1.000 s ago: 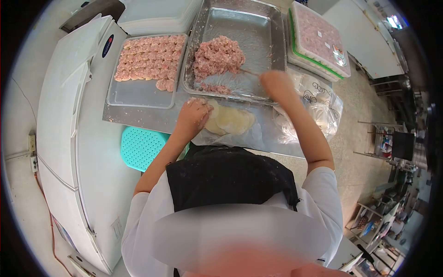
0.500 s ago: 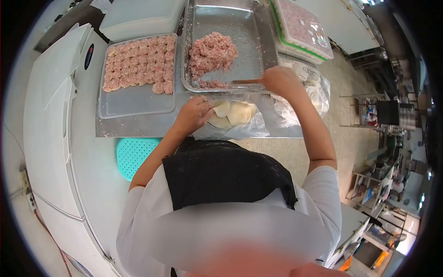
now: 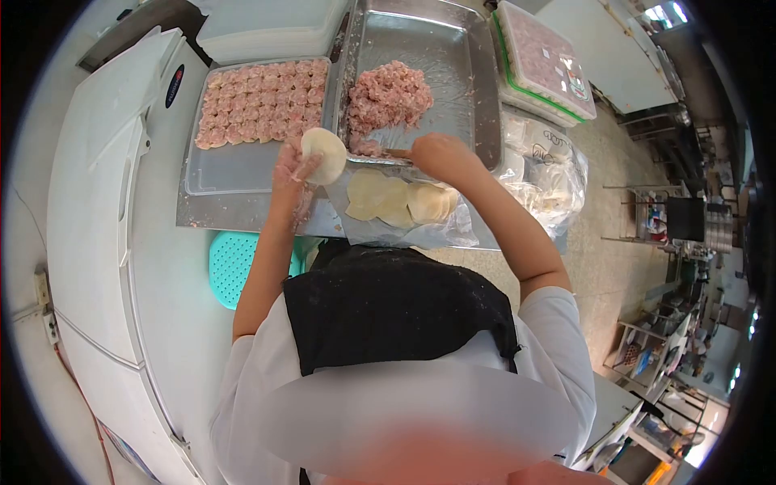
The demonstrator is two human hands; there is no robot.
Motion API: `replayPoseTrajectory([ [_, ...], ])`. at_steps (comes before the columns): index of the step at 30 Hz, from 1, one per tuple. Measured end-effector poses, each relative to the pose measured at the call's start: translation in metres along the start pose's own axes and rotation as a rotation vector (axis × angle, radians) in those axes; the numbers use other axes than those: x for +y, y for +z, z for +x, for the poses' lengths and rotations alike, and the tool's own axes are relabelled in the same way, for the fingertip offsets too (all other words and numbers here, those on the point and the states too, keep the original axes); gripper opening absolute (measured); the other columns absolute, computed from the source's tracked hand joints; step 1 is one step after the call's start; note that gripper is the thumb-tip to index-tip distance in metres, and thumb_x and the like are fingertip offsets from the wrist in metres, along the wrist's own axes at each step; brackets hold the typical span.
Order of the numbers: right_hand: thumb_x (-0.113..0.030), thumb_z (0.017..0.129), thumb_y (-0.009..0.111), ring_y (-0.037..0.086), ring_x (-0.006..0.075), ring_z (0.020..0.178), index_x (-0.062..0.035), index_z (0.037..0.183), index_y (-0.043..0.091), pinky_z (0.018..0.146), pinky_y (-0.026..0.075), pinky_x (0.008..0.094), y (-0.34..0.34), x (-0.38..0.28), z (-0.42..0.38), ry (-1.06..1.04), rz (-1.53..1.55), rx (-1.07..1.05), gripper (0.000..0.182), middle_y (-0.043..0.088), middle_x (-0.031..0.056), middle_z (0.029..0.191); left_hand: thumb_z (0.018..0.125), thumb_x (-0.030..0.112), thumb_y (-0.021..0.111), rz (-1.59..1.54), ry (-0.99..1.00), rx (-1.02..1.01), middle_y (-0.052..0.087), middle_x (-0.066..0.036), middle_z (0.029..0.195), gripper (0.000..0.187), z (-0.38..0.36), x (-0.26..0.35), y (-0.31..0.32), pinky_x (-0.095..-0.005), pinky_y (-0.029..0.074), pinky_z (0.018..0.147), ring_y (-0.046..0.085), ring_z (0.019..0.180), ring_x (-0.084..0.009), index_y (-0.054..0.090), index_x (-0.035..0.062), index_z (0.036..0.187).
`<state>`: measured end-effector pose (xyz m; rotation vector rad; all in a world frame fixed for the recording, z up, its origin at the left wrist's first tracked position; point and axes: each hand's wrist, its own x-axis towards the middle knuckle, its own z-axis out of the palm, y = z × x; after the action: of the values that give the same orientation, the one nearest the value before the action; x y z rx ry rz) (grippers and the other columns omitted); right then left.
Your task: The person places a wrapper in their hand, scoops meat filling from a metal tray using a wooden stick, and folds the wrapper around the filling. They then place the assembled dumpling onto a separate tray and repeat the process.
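My left hand [image 3: 291, 174], dusted with flour, holds up a round pale dough wrapper [image 3: 327, 158] by its edge, beside the metal tray's near left corner. In my right hand [image 3: 443, 158] is a wooden stick [image 3: 398, 153], its far end in a small smear of meat at the near edge of the metal tray [image 3: 453, 77]. Behind it in that tray lies a large mound of pink minced meat [image 3: 390, 95]. More wrappers [image 3: 428, 204] lie overlapped on a plastic sheet in front of me, between my hands and my apron.
To the left, a plastic tray [image 3: 234, 174] carries rows of meat-filled dumplings [image 3: 263, 103]. Stacked lids [image 3: 271, 28] stand behind it. A green-rimmed container [image 3: 543, 61] and bagged wrappers [image 3: 550, 174] sit at the right. A turquoise stool [image 3: 233, 267] is below the table's left edge.
My left hand has lifted one wrapper off the pile and moved left and up with it. My right hand has shifted left with the stick, bringing its end into the meat.
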<state>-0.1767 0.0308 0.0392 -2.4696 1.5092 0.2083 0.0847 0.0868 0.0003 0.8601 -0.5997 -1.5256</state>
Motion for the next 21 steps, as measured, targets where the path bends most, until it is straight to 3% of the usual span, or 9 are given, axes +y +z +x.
replayPoseTrajectory([
  [1, -0.020, 0.089, 0.050, 0.064, 0.0373, 0.081, -0.0006, 0.080, 0.067, 0.074, 0.050, 0.0467, 0.005, 0.000, 0.007, -0.021, 0.023, 0.000, 0.028, 0.065, 0.0212, 0.082, 0.092, 0.016, 0.057, 0.163, 0.139, -0.008, 0.062, -0.008, 0.108, 0.026, 0.002, 0.002, -0.003, -0.0313, 0.054, 0.081, 0.063, 0.096, -0.0180, 0.054, 0.0052, 0.115],
  [5, -0.024, 0.091, 0.049, 0.063, 0.0388, 0.080, -0.0014, 0.081, 0.067, 0.073, 0.049, 0.0478, 0.020, 0.016, 0.016, -0.065, 0.079, -0.010, 0.031, 0.065, 0.0216, 0.082, 0.093, 0.016, 0.057, 0.126, 0.105, 0.150, 0.060, -0.013, 0.115, 0.035, 0.002, 0.014, -0.003, -0.0351, 0.055, 0.082, 0.063, 0.100, -0.0218, 0.051, 0.0015, 0.124],
  [8, -0.028, 0.093, 0.051, 0.063, 0.0333, 0.070, -0.0023, 0.087, 0.069, 0.067, 0.048, 0.0448, 0.035, 0.051, 0.012, -0.282, 0.328, 0.044, 0.033, 0.064, 0.0205, 0.077, 0.094, 0.016, 0.055, -0.169, 0.036, 0.182, 0.059, -0.016, 0.118, 0.038, 0.003, 0.016, 0.001, -0.0350, 0.055, 0.085, 0.063, 0.102, -0.0243, 0.049, -0.0028, 0.127],
  [10, -0.029, 0.093, 0.054, 0.059, 0.0250, 0.060, -0.0064, 0.097, 0.071, 0.061, 0.047, 0.0385, 0.024, 0.055, -0.003, -0.184, 0.718, 0.003, 0.029, 0.065, 0.0168, 0.072, 0.096, 0.019, 0.052, -0.139, 0.063, 0.213, 0.059, -0.017, 0.118, 0.038, 0.009, 0.007, -0.001, -0.0358, 0.054, 0.088, 0.062, 0.103, -0.0250, 0.049, -0.0053, 0.125],
  [14, -0.030, 0.093, 0.057, 0.054, 0.0208, 0.060, -0.0070, 0.107, 0.069, 0.063, 0.046, 0.0371, -0.004, 0.048, -0.026, -0.007, 0.915, -0.015, 0.030, 0.063, 0.0167, 0.067, 0.097, 0.021, 0.049, -0.008, 0.129, 0.281, 0.058, -0.017, 0.120, 0.039, 0.034, -0.009, 0.026, -0.0381, 0.052, 0.092, 0.061, 0.107, -0.0254, 0.047, -0.0045, 0.127],
  [16, -0.031, 0.093, 0.056, 0.057, 0.0224, 0.061, -0.0076, 0.109, 0.068, 0.063, 0.047, 0.0367, -0.011, 0.036, -0.028, 0.090, 1.047, 0.029, 0.031, 0.064, 0.0152, 0.072, 0.097, 0.025, 0.048, -0.385, 0.023, 0.020, 0.059, -0.016, 0.117, 0.040, 0.045, -0.010, 0.060, -0.0415, 0.051, 0.091, 0.061, 0.105, -0.0251, 0.048, -0.0033, 0.125],
  [17, -0.031, 0.093, 0.056, 0.057, 0.0224, 0.061, -0.0076, 0.109, 0.068, 0.063, 0.047, 0.0367, -0.003, 0.033, -0.023, 0.093, 1.047, 0.034, 0.031, 0.064, 0.0152, 0.072, 0.097, 0.025, 0.048, -0.385, 0.020, 0.015, 0.059, -0.016, 0.117, 0.040, 0.052, -0.013, 0.066, -0.0415, 0.051, 0.091, 0.061, 0.105, -0.0251, 0.048, -0.0033, 0.125],
  [19, -0.028, 0.095, 0.053, 0.056, 0.0243, 0.062, -0.0059, 0.110, 0.066, 0.059, 0.045, 0.0360, 0.017, 0.028, -0.012, -0.238, 0.801, 0.515, 0.030, 0.058, 0.0095, 0.074, 0.098, 0.035, 0.047, -0.511, 0.038, -0.060, 0.061, -0.014, 0.110, 0.046, 0.060, -0.014, 0.079, -0.0415, 0.050, 0.088, 0.060, 0.098, -0.0246, 0.049, -0.0032, 0.122],
  [21, -0.027, 0.095, 0.053, 0.058, 0.0284, 0.066, -0.0074, 0.110, 0.065, 0.060, 0.046, 0.0382, 0.010, 0.036, -0.021, -0.190, 0.615, 0.449, 0.028, 0.059, 0.0108, 0.078, 0.097, 0.041, 0.045, -0.529, -0.021, 0.037, 0.060, -0.013, 0.103, 0.050, 0.054, 0.000, 0.099, -0.0416, 0.049, 0.086, 0.060, 0.094, -0.0241, 0.050, -0.0033, 0.120],
])
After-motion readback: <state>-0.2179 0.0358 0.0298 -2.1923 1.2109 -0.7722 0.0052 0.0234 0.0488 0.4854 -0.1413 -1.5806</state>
